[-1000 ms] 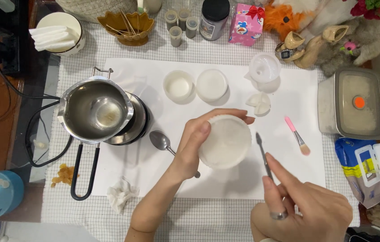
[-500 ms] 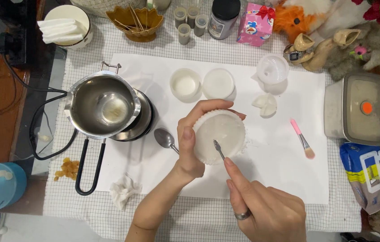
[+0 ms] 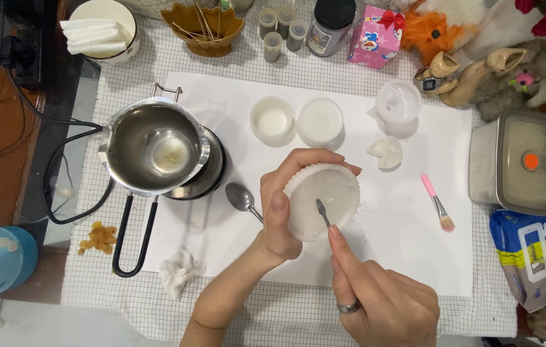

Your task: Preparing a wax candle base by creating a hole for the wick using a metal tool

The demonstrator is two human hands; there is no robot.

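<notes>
My left hand (image 3: 282,209) is clamped around the white mould (image 3: 322,201), tilted above the paper (image 3: 408,250) at mid-surface. My right hand (image 3: 385,302) pinches a thin spatula (image 3: 322,213), its tip resting on the wax inside the mould. A spoon (image 3: 241,198) lies just left; a pink brush (image 3: 437,203) lies to the right.

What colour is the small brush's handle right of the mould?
Pink, on the small brush; clearest in the head view.

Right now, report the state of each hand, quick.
Left hand: closed around the white fluted mould, holding it.
Right hand: closed on a small metal spatula, tip inside the mould.
</notes>
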